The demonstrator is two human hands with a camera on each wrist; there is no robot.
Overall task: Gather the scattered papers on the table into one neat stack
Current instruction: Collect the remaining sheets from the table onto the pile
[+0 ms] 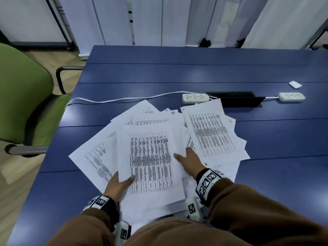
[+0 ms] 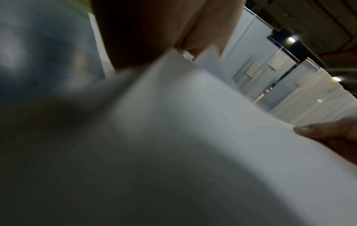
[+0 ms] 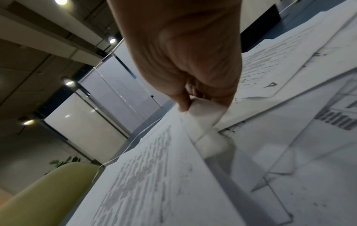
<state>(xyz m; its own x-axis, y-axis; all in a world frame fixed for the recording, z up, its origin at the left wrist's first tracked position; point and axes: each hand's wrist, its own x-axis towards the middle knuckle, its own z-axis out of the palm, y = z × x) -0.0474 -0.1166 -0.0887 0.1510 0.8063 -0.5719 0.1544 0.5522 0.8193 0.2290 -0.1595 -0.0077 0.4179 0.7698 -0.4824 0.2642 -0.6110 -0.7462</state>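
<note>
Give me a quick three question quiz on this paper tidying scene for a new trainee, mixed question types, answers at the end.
1. True or false: the papers already form one neat stack.
2. Which hand pinches the top sheet at its right edge? A) left hand B) right hand
3. Fill in: the table is ____ in colour.

Key: 1 false, they lie fanned and overlapping. 2 B, the right hand; the left hand holds the near left corner. 3 blue.

papers (image 1: 150, 157) fanned on near table (image 1: 177, 71), power strips (image 1: 195, 98) behind them, chair (image 1: 23, 96) left of table
</note>
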